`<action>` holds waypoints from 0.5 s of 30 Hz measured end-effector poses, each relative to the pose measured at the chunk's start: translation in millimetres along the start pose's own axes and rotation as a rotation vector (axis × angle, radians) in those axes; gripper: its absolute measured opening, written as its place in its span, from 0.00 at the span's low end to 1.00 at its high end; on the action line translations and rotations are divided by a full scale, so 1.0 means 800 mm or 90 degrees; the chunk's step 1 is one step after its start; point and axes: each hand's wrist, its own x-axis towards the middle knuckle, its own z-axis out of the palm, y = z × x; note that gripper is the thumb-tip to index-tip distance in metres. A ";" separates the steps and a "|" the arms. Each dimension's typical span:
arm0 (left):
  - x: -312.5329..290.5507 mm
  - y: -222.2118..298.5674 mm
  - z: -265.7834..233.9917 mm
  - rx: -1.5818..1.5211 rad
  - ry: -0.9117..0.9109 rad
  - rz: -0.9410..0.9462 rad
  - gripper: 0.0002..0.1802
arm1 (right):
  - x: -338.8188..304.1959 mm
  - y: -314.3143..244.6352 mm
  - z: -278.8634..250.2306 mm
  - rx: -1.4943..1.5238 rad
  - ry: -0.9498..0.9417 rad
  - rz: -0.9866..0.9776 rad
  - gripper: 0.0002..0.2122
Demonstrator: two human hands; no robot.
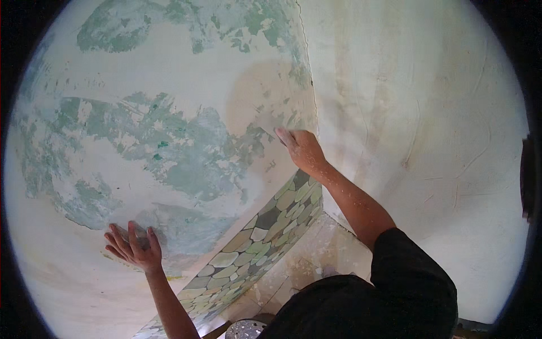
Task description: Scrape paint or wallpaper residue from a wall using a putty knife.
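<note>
A wall of patchy white and green paint fills the left side. My right hand is closed round a scraper, close to the corner. Its pale blade lies against the wall and looks blurred, and most of the handle is hidden in my fist. White specks dot my right wrist and forearm. Lower left, my left hand rests on the wall with fingers spread and nothing in it.
A stone-patterned band runs along the wall's foot. A crack follows the corner to a stained, off-white right wall. The floor is spattered. A speckled, rounded object stands at the bottom, and something dark shows at the right rim.
</note>
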 end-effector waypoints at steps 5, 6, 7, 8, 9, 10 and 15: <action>0.003 0.011 0.002 -0.041 -0.008 -0.004 0.23 | 0.003 0.034 -0.003 -0.002 0.033 0.000 0.29; 0.005 0.012 0.004 -0.039 -0.006 -0.006 0.23 | 0.021 0.029 0.003 -0.008 0.039 -0.013 0.29; 0.004 0.011 0.004 -0.035 -0.012 -0.009 0.23 | 0.027 0.019 0.006 -0.015 0.044 -0.021 0.29; 0.004 0.010 0.003 -0.032 -0.017 -0.013 0.23 | 0.026 0.013 0.008 -0.015 0.043 -0.019 0.29; 0.002 0.008 0.002 -0.033 -0.019 -0.012 0.23 | 0.024 0.009 0.009 -0.026 0.033 -0.015 0.28; 0.001 0.006 0.000 -0.025 -0.015 -0.004 0.23 | 0.028 0.004 0.008 -0.035 0.024 -0.017 0.28; 0.005 0.006 -0.004 -0.027 -0.008 -0.003 0.24 | 0.001 0.026 -0.009 -0.034 0.026 -0.002 0.28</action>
